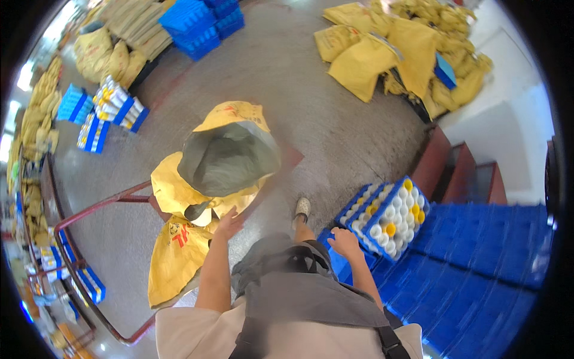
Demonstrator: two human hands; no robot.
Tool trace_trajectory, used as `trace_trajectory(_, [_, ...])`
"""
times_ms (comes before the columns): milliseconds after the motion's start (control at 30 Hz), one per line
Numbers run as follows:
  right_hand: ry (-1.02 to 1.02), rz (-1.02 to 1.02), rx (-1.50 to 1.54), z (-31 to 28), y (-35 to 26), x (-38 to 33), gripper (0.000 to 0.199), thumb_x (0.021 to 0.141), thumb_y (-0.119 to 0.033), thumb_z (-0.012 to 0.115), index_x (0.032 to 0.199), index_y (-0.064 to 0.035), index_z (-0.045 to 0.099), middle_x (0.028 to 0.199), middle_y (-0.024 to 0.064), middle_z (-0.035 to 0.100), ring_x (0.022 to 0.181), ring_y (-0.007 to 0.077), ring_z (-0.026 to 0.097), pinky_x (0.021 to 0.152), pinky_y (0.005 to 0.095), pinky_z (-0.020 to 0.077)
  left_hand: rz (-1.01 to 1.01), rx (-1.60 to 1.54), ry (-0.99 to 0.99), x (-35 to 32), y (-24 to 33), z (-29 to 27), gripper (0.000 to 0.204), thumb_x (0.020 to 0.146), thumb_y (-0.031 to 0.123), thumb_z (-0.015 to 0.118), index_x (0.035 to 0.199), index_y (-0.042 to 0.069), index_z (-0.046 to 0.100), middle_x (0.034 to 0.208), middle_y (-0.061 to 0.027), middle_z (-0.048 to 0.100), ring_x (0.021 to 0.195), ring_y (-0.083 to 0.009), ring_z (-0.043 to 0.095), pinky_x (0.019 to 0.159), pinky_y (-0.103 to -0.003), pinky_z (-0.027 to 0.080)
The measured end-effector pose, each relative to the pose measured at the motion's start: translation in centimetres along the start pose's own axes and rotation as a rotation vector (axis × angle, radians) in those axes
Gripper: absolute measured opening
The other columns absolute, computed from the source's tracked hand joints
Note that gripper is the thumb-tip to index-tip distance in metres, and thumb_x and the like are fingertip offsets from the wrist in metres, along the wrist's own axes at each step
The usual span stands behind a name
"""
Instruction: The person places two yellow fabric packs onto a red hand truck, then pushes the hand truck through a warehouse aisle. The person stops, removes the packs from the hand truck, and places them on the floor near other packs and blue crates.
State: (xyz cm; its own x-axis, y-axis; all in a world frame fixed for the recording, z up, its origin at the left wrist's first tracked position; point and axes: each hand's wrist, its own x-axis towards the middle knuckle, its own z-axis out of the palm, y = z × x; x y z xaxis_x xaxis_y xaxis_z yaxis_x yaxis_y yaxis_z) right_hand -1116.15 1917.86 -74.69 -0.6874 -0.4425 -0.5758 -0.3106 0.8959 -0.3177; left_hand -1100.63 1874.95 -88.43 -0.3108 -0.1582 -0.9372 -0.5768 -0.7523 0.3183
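Head view — yellow sack [222, 149] (grey-lined), gaping open

The open sack [224, 157] is yellow outside with red markings, its lining grey-green. Just below it, a second yellow sack [176, 257] carries red print, and the left hand [228, 224] rests at the open sack's lower edge. Right of the open sack, a blue crate [388, 218] holds white bobbins with a few yellow ones among them; the right hand [345, 242] is beside that crate. Further right of the sack lie stacked plain blue trays [478, 263]. Above and right of the sack sits a heap of yellow bags [406, 48]. Left of it, blue-and-white packs [113, 107] lie on a grey speckled floor [287, 72]. The frame [89, 215] left of the sack is dark red.
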Motion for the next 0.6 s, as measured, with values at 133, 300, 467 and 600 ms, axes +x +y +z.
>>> trace_trajectory(133, [0.052, -0.303, -0.118, -10.0, -2.2, 9.5, 0.034, 0.086, -0.027, 0.07, 0.11, -0.0034, 0.065, 0.109, 0.018, 0.07, 0.105, 0.0382, 0.065, 0.09, 0.0481, 0.0518, 0.063, -0.228, 0.011, 0.3, 1.2, 5.6, 0.084, 0.091, 0.054, 0.07, 0.15, 0.004, 0.038, 0.147, -0.0203, 0.046, 0.132, -0.0357, 0.047, 0.106, -0.051, 0.044])
trace_trajectory(300, [0.117, -0.634, -0.206, -19.2, -9.2, 20.9, 0.033, 0.087, -0.024, 0.069, 0.112, -0.0034, 0.064, 0.115, 0.0174, 0.067, 0.112, 0.0363, 0.06, 0.095, 0.0476, 0.0493, 0.148, -0.588, 0.093, 3.2, 3.3, 10.1, 0.063, 0.094, 0.043, 0.071, 0.141, 0.009, 0.049, 0.131, -0.0155, 0.056, 0.126, -0.034, 0.051, 0.104, -0.051, 0.045])
trace_trajectory(467, [0.083, -0.799, -0.142, -24.1, -17.7, 27.1, 0.048, 0.087, -0.024, 0.072, 0.127, -0.0018, 0.058, 0.126, 0.02, 0.061, 0.121, 0.0386, 0.055, 0.102, 0.0467, 0.0464, 0.255, -0.901, 0.159, 8.3, 5.6, 11.6, 0.042, 0.096, 0.033, 0.069, 0.122, 0.002, 0.056, 0.112, -0.0153, 0.064, 0.098, -0.0274, 0.063, 0.079, -0.04, 0.052])
trace_trajectory(600, [-0.044, -0.906, -0.2, -25.5, -25.9, 29.4, 0.066, 0.085, -0.027, 0.075, 0.139, -0.0023, 0.048, 0.137, 0.0221, 0.055, 0.129, 0.0403, 0.049, 0.106, 0.0464, 0.0444, 0.317, -0.864, 0.271, 10.9, 7.4, 11.1, 0.019, 0.095, 0.016, 0.064, 0.107, 0.001, 0.064, 0.082, -0.0127, 0.066, 0.069, -0.0251, 0.064, 0.057, -0.037, 0.051])
